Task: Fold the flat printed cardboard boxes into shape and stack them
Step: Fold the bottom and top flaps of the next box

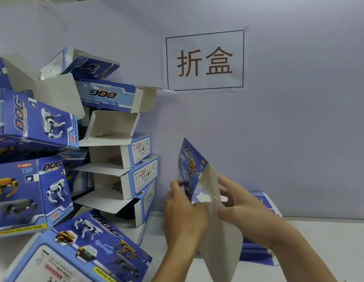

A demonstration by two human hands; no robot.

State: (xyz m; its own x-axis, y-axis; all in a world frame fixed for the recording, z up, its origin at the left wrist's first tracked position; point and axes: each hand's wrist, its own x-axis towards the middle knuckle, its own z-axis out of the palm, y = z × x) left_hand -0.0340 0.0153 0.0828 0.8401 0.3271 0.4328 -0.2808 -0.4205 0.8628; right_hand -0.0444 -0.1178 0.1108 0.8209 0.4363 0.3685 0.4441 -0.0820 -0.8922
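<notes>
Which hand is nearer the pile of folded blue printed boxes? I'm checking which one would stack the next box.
Left. The left hand grips the flat blue printed cardboard box on the side facing the pile of folded blue boxes; the right hand holds its far side.

The flat box [190, 169] held up between the hands was partly covered by the left hand [183, 212] and the right hand [244, 218], its grey flap ran off the bottom edge, and its print was blurred. The stack of flat boxes [258, 253] on the desk [329, 241] lay mostly hidden behind the right hand and that flap. The pile of folded boxes [55, 159] was cut off by the left and bottom edges, their small label print was too fine to read, and the dark shapes inside the open ones could not be made out.
</notes>
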